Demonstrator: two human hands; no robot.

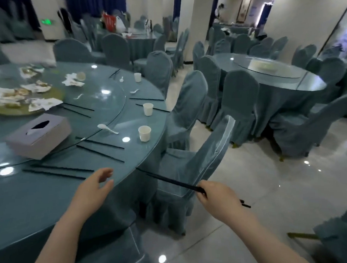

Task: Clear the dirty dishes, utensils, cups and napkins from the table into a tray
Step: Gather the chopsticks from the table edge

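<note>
Right hand (214,193) grips black chopsticks (171,181) just off the table (40,200) edge, left hand (96,183) open over it: sweep next pair (55,173) together before pinching, keep tips level.

Even, cool indoor light comes from overhead. Round white glare spots dot the glass counter (109,155) and the glossy floor (273,186). Shadows are soft and faint. The wide lens bends the pillars (200,18) and the far edges. The upper left corner is smeared with motion blur, and distant chairs (264,44) look soft.
</note>
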